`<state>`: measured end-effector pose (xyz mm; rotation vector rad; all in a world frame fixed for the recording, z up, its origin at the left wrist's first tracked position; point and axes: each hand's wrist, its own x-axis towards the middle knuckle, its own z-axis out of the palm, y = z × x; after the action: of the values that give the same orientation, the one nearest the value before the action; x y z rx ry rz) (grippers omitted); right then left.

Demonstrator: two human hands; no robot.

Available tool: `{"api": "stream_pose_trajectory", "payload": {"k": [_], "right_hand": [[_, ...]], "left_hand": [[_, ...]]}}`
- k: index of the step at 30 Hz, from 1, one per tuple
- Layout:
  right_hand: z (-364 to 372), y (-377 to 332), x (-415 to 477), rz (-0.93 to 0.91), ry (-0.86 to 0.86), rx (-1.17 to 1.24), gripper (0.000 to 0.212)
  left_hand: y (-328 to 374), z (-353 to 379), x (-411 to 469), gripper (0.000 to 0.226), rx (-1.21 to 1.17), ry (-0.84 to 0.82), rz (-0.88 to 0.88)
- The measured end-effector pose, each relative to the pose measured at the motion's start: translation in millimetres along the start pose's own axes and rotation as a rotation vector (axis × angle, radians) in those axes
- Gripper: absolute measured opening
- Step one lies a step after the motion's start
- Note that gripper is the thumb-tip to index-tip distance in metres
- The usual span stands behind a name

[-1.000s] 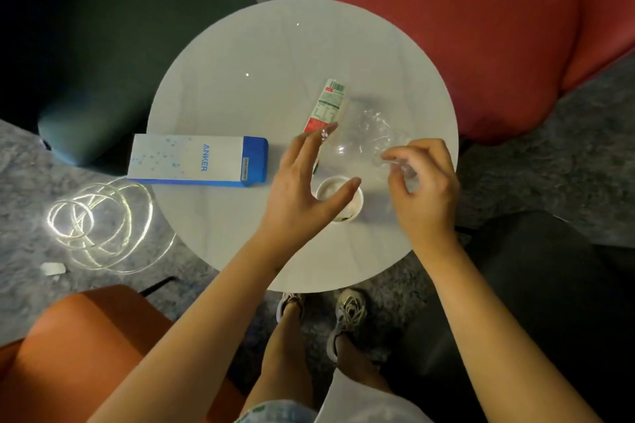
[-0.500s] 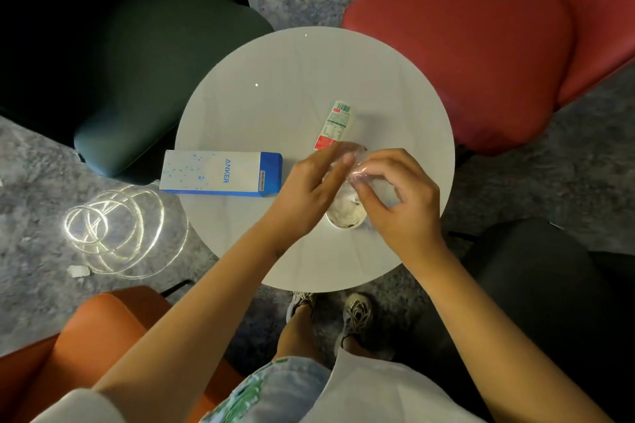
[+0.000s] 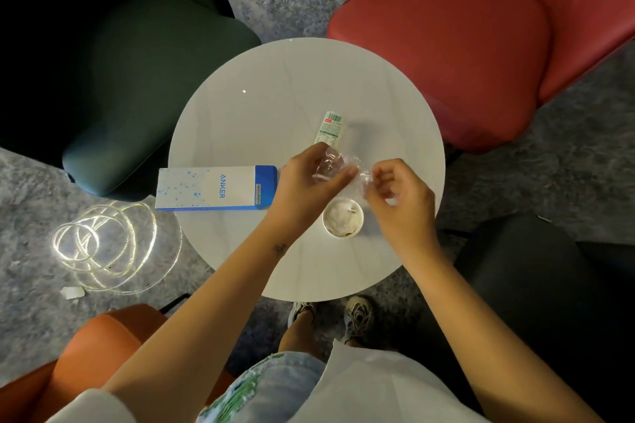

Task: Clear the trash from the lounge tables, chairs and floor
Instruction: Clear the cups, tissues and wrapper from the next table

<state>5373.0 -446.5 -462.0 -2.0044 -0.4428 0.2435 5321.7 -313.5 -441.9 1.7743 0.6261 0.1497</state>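
Over the round white table, both my hands hold a crumpled clear plastic wrap. My left hand grips its left part with curled fingers. My right hand pinches its right edge. Just below the wrap a small white paper cup stands upright with crumpled tissue inside. A blue-and-white Anker box lies flat at the table's left edge. A red, white and green wrapper lies beyond my hands.
Four chairs ring the table: dark green at the left, red at the back right, black at the right, orange at the near left. A coiled clear cord and a paper scrap lie on the grey carpet.
The spread-out plastic wrap has been gathered between my hands into a smaller bunch. My hands came together over the cup, then lifted a little apart. The camera pulled back.
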Motion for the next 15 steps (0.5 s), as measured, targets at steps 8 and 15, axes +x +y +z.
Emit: {"api": "stream_pose_trajectory", "payload": {"k": [8, 15], "right_hand": [[1.8, 7.6, -1.9, 0.134, -0.132, 0.121, 0.036], [-12.0, 7.4, 9.6, 0.152, -0.203, 0.293, 0.024]], "left_hand": [[-1.1, -2.2, -2.6, 0.006, -0.046, -0.234, -0.032], [-6.1, -2.9, 3.2, 0.017, -0.133, -0.183, -0.038]]}}
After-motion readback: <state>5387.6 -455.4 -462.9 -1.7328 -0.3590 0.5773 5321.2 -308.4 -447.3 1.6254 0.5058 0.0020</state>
